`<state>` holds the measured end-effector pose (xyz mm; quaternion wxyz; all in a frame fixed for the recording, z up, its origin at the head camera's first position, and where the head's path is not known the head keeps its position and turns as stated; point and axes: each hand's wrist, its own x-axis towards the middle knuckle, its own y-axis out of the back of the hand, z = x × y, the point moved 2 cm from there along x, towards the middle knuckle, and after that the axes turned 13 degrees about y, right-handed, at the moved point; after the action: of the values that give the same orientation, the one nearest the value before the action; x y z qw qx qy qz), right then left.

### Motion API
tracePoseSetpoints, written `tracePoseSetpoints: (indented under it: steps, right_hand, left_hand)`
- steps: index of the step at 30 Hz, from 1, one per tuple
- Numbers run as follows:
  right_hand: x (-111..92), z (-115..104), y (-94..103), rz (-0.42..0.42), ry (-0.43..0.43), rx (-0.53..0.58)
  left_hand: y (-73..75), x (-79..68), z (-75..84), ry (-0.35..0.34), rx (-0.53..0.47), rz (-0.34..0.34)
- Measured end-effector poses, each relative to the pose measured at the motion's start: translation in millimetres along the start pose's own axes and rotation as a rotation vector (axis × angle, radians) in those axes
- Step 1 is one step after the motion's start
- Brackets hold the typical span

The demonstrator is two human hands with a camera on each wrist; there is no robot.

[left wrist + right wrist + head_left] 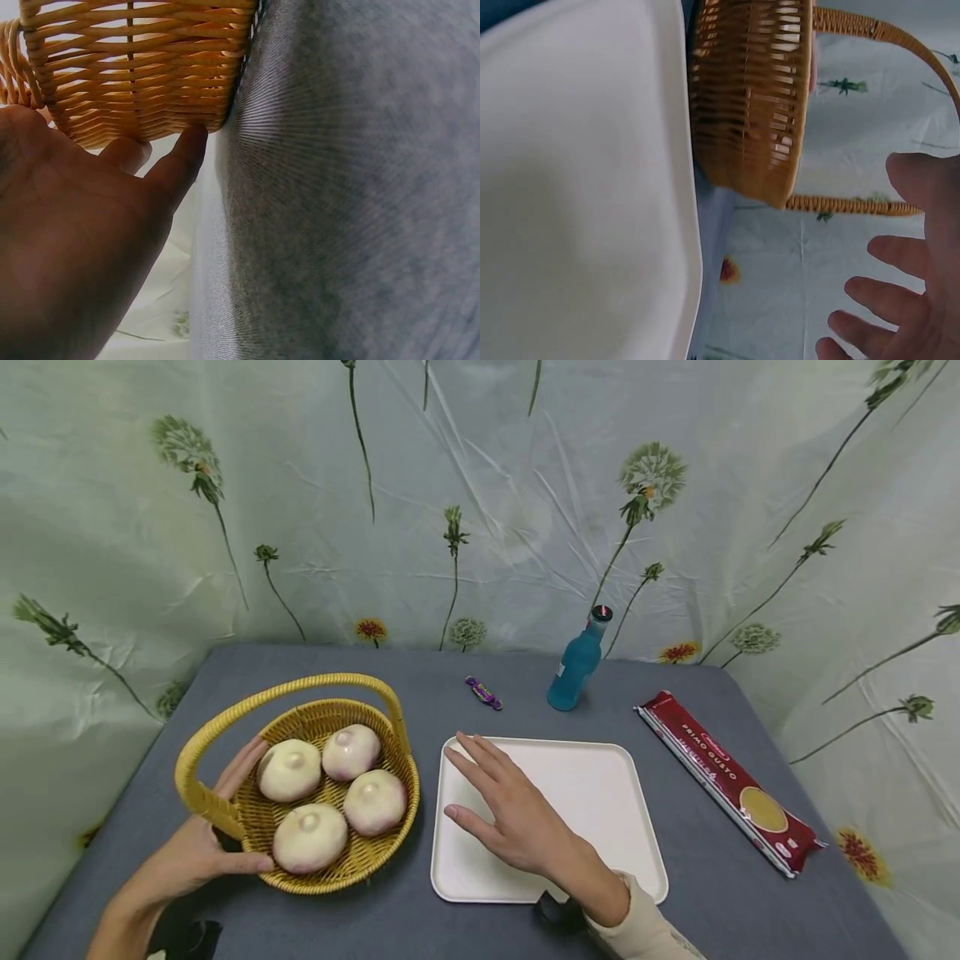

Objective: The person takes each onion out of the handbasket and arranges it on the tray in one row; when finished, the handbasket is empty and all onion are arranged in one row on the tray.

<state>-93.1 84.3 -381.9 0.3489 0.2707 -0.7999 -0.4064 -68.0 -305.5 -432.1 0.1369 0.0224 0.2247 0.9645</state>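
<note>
A yellow wicker basket [375,852] with a tall arched handle stands on the left of the table. Inside it lie several pale, purple-tinged onions [310,837]. My left hand [191,852] touches the basket's left side, its thumb along the near rim and its fingers spread along the outer wall. In the left wrist view, fingertips [187,146] meet the lower weave. Over the white rectangular tray [577,785] hovers my right hand [517,814], fingers extended and holding nothing. The right wrist view has this hand [907,277] above the tray, apart from the basket.
Behind the tray lies a purple-wrapped candy [483,692]. A blue bottle [577,664] with a dark cap stands at the back. On the right rests a long red pasta packet [727,781]. The grey-covered table [390,927] backs onto a flower-printed curtain [510,510].
</note>
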Motion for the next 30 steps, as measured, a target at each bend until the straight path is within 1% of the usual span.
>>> tracePoseSetpoints:
  steps: [6,13,17,21,24,30]
  right_hand:
    - [12,-8,-8.6,-0.025,0.075,0.031]
    - [23,-16,-18.8,-0.081,0.126,0.066]
    - [31,-22,-24.7,-0.09,0.162,0.086]
    - [41,-25,-31.2,-0.073,0.207,0.123]
    - [49,-25,-36.5,-0.063,0.248,0.119]
    - [58,-22,-43.8,-0.1,0.266,0.113]
  left_hand:
    - [0.1,0.5,0.7,-0.002,0.018,0.012]
    - [0.6,0.6,1.1,0.003,0.003,0.003]
    - [1.3,-0.3,-0.4,0.011,-0.006,-0.005]
    - [2.0,-1.4,-1.4,0.016,-0.02,-0.007]
    - [2.5,-1.7,-1.8,0.014,-0.027,-0.004]
    - [1.8,-0.5,-2.5,0.019,-0.028,-0.017]
